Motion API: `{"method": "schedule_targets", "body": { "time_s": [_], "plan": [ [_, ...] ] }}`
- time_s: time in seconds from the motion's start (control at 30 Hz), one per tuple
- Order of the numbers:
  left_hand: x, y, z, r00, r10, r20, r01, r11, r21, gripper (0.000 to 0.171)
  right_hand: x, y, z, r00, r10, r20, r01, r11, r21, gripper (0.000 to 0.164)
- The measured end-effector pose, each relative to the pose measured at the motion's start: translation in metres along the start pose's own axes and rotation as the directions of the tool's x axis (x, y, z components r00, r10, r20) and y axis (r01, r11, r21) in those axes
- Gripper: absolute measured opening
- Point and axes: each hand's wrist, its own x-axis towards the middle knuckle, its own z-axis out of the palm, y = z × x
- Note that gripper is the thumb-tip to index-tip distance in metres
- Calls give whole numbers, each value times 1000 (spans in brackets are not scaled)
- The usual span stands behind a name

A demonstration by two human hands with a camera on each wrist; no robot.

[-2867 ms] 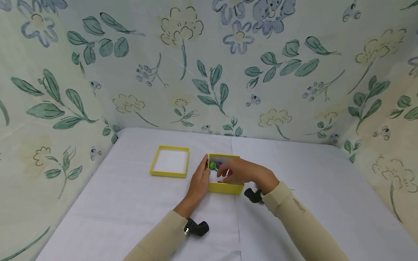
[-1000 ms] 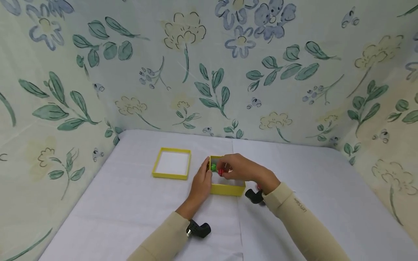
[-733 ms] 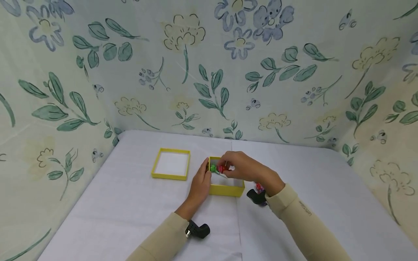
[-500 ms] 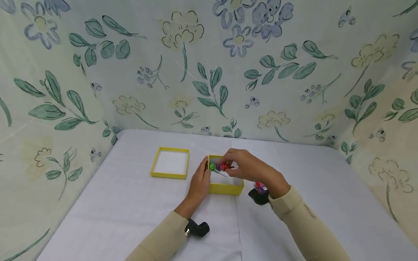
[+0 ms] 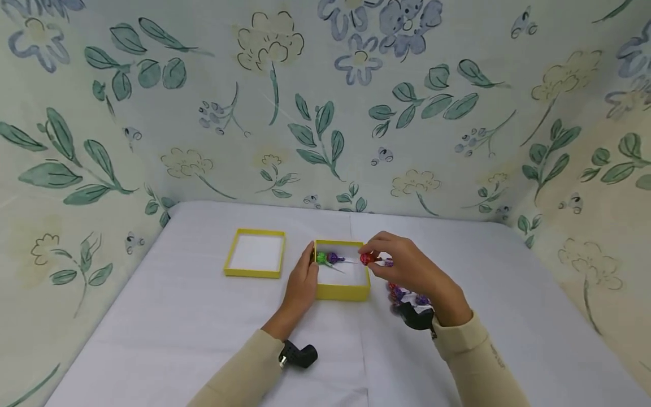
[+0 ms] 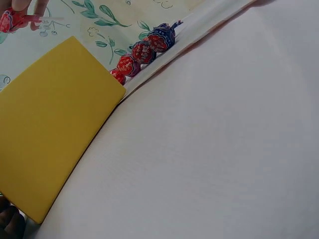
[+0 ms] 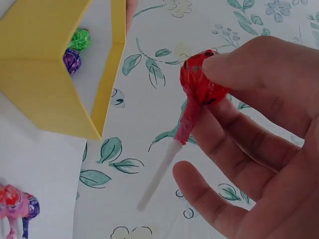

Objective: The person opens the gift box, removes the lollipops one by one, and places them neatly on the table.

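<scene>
My right hand pinches a red-wrapped lollipop by its head, between thumb and fingers. Its white stick points down and away in the right wrist view. The lollipop is held at the right rim of a yellow box. Inside, toward the left wall, lie a green lollipop and a purple lollipop, their sticks pointing right. My left hand rests along the box's left side with extended fingers. In the left wrist view the box's yellow side hides most of that hand.
Several wrapped lollipops lie on the white-covered table right of the box, partly behind my right wrist. A yellow-rimmed lid lies to the left. A floral-print cloth rises behind the table.
My right hand, earlier reaching inside the box, has lifted the red lollipop out and moved right. The green and purple lollipops now show uncovered. My left hand stays at the box's side.
</scene>
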Motion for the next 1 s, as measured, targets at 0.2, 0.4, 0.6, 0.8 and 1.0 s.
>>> {"method": "schedule_targets", "body": {
  "time_s": [0.2, 0.4, 0.6, 0.8, 1.0],
  "plan": [
    [1, 1, -1, 1000, 1, 25, 0, 1000, -13, 53, -21, 13, -9, 995, 23, -92, -25, 1000, -14, 27],
    [0, -1, -2, 1000, -6, 4, 6, 1000, 9, 52, -33, 27, -13, 989, 48, -139, -53, 998, -37, 31],
    [2, -3, 0, 1000, 11, 16, -11, 1000, 0, 53, -39, 38, -14, 983, 101, -151, -111, 992, -58, 31],
    [1, -1, 1, 1000, 0, 23, 0, 1000, 5, 53, -45, 53, -15, 981, 130, -145, -139, 989, -55, 31],
    [2, 2, -3, 1000, -16, 19, 16, 1000, 8, 52, -45, 66, -14, 980, 141, -142, -150, 987, -59, 28]
  ]
}}
